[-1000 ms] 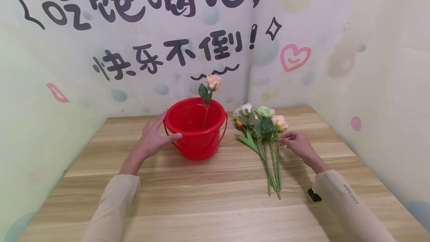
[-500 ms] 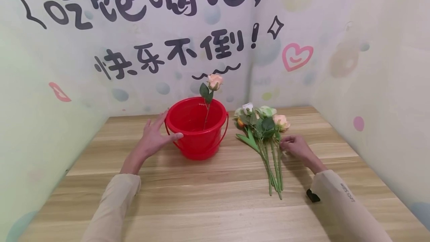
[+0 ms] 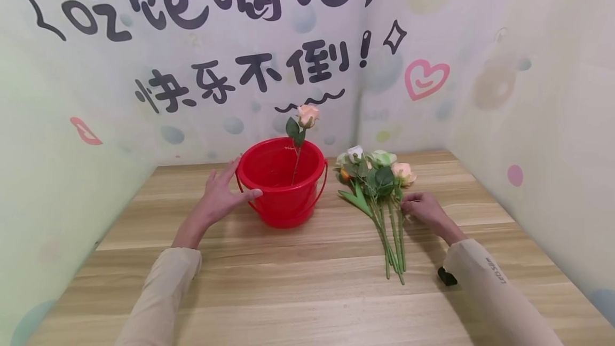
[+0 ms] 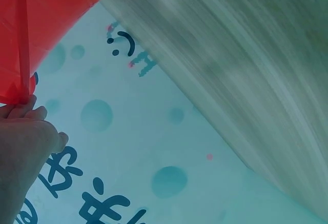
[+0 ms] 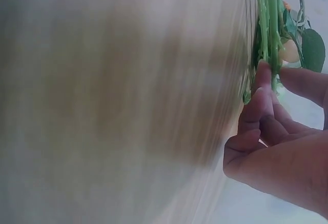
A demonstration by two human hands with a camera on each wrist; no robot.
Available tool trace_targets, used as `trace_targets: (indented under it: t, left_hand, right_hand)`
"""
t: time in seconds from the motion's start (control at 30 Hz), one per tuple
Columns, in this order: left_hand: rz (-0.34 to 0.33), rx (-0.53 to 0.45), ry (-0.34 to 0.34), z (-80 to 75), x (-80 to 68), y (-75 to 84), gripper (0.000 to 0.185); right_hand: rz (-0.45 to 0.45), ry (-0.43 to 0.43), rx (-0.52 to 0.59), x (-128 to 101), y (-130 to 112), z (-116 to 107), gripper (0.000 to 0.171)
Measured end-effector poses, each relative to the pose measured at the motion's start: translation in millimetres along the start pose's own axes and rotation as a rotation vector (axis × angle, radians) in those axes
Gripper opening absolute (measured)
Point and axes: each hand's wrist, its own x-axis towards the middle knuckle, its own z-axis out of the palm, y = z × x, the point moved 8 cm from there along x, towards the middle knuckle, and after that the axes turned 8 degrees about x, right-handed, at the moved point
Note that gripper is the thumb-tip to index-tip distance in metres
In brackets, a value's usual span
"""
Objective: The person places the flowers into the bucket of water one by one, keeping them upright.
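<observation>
On the table stands a red bucket (image 3: 286,210). A single peach rose (image 3: 307,116) leans upright in it, its stem against the inside. My left hand (image 3: 218,200) rests on the bucket's left side, fingers spread and fairly straight, the thumb near the front rim. In the left wrist view only part of that hand shows, touching the red plastic. To the right lies a bunch of flowers (image 3: 379,194) with green stems pointing toward me. My right hand (image 3: 426,211) pinches the stem of a peach rose (image 3: 403,173) at the bunch's right edge, between thumb and fingers.
A small black object (image 3: 447,276) lies on the wooden table (image 3: 307,292), partly under the right sleeve. Walls with printed writing and coloured spots enclose the table at the back and both sides.
The head view has shifted very slightly. Both hands, the bucket and the flowers keep nearly the same places.
</observation>
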Motion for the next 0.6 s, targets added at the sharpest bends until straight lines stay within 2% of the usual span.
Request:
trace_targets:
  t: [0.33,0.6]
  left_hand:
    - [0.000,0.014,0.001,1.0,0.5,0.1,0.116]
    - [-0.021,0.013,-0.012,0.2,-0.8,-1.6,0.116]
  right_hand:
    - [0.019,-0.013,0.003,1.8,1.2,1.3,0.018]
    - [0.046,-0.018,0.044,-2.7,-4.1,-0.2,0.024]
